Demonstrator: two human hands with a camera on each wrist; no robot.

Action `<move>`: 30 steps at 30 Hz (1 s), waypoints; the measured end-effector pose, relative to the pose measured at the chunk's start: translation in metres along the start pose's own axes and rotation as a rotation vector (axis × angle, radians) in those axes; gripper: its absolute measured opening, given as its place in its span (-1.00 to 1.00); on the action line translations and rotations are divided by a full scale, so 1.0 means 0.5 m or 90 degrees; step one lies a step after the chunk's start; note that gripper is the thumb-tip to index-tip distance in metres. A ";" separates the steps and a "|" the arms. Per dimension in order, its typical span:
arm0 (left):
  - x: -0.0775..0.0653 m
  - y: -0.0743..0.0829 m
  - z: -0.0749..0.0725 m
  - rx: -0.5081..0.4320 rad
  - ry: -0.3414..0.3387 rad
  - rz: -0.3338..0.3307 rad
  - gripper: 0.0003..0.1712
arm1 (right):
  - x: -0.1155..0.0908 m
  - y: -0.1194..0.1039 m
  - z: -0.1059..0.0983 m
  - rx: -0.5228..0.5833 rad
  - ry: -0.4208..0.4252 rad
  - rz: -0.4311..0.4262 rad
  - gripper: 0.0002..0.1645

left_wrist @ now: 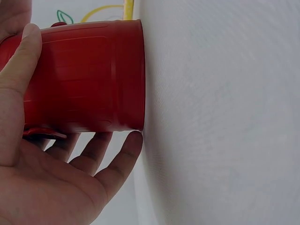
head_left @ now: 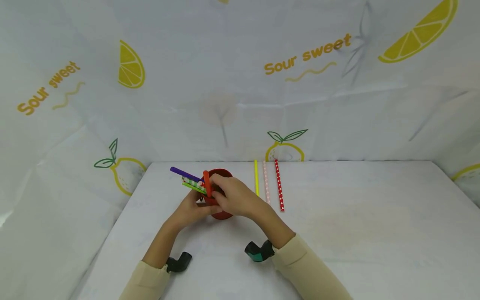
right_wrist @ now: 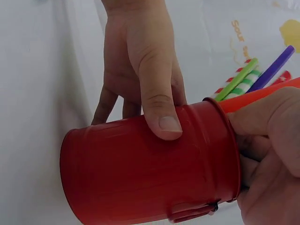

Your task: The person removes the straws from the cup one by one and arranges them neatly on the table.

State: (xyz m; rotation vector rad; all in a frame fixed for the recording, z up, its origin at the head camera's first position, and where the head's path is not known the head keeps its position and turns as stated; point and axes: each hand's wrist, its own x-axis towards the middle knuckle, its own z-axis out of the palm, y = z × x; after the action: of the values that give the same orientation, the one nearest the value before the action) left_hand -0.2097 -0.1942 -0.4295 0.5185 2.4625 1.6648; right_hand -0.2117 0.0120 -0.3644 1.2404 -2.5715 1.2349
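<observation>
A small red metal bucket point(head_left: 223, 215) stands upright on the table. My left hand point(head_left: 190, 211) holds its side, thumb on the near face and fingers round the other side, as the left wrist view shows on the bucket wall point(left_wrist: 84, 75). At the mouth, my right hand point(head_left: 237, 195) pinches an orange-red straw point(right_wrist: 262, 95), its fingertips partly inside the rim. Leaning out to the left are a purple straw point(head_left: 183, 173), a lime green straw point(right_wrist: 239, 78), a green-striped straw point(right_wrist: 244, 85) and a red-striped one. Their lower ends are hidden in the bucket.
Right of the bucket, a yellow straw point(head_left: 256, 177), a pale pink dotted straw point(head_left: 266, 182) and a red dotted straw point(head_left: 279, 185) lie on the white table point(head_left: 356, 221). A lemon-print sheet point(head_left: 225, 83) rises behind the table's back edge.
</observation>
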 end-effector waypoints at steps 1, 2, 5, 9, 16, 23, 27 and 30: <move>0.000 -0.001 0.000 -0.001 0.001 -0.006 -0.22 | -0.001 0.001 0.000 0.004 0.002 0.001 -0.87; 0.000 -0.001 0.000 -0.004 0.001 -0.012 -0.21 | -0.001 0.002 0.000 0.010 0.004 0.002 -0.85; 0.001 -0.001 -0.002 0.001 0.002 -0.027 -0.15 | -0.001 0.004 0.000 0.023 0.002 0.010 -0.80; 0.001 0.002 -0.001 0.002 0.001 -0.032 -0.09 | -0.002 0.006 -0.005 0.044 -0.011 0.021 -0.75; 0.006 0.003 0.003 0.027 0.019 -0.004 -0.02 | -0.005 0.016 -0.021 0.057 -0.012 0.000 -0.77; 0.009 0.003 0.001 0.045 0.016 0.006 -0.05 | -0.006 0.027 -0.035 0.071 0.019 -0.032 -0.83; 0.008 0.004 0.001 0.054 0.018 0.015 -0.04 | -0.011 0.030 -0.045 0.093 0.035 -0.026 -0.85; 0.008 0.004 0.000 0.063 0.015 0.024 -0.08 | -0.013 0.029 -0.053 0.101 0.051 -0.022 -0.84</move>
State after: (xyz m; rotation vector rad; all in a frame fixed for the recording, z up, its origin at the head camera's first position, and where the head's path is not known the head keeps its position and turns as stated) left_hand -0.2132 -0.1921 -0.4275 0.5632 2.5774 1.5774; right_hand -0.2248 0.0393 -0.3579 1.2285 -2.4266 1.4754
